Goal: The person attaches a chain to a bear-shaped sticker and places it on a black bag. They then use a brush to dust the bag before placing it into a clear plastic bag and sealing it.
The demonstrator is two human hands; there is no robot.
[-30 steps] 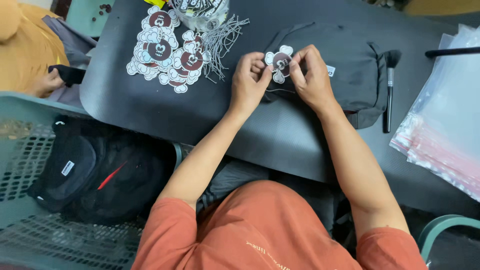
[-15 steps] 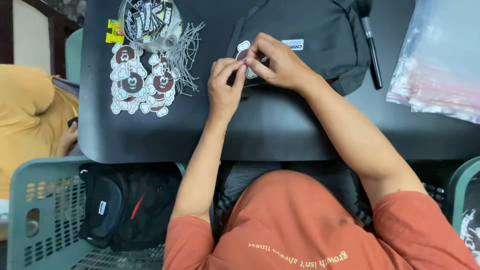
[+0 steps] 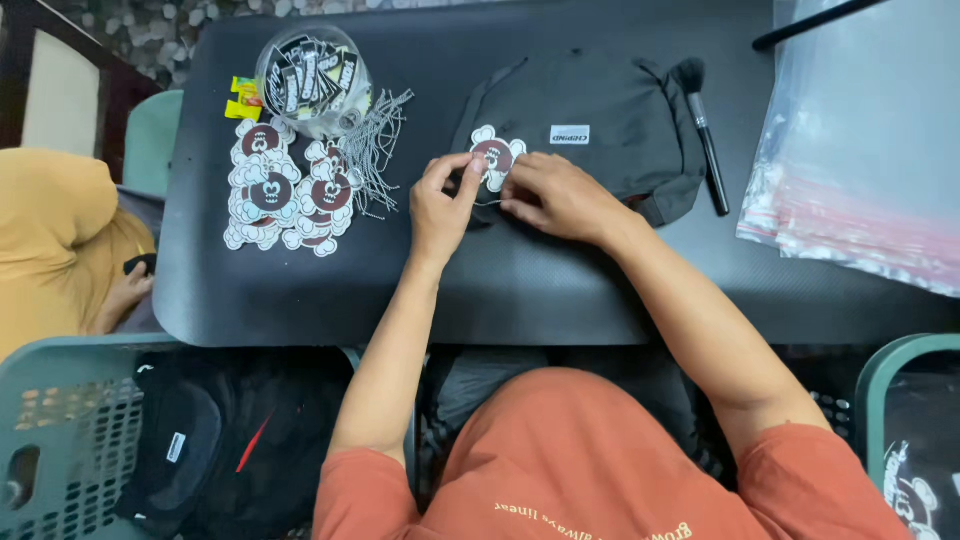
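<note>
Pinching a flower-shaped paper tag (image 3: 496,156) between them, the left hand (image 3: 441,207) and right hand (image 3: 558,197) work it against the dark bag (image 3: 600,130) lying at the upper middle of the frame. A thin string seems to run beneath the tag, though it is hard to see; tugging could tear the tag. Left of the hands, loose tags (image 3: 280,190) and strings (image 3: 378,150) crowd the tabletop (image 3: 520,290); the near edge has open room.

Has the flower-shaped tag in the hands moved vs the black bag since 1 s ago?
No real shift: the tag sits between both hands at the left edge of the black bag, left of its white label, as before. Only the camera moved.
</note>
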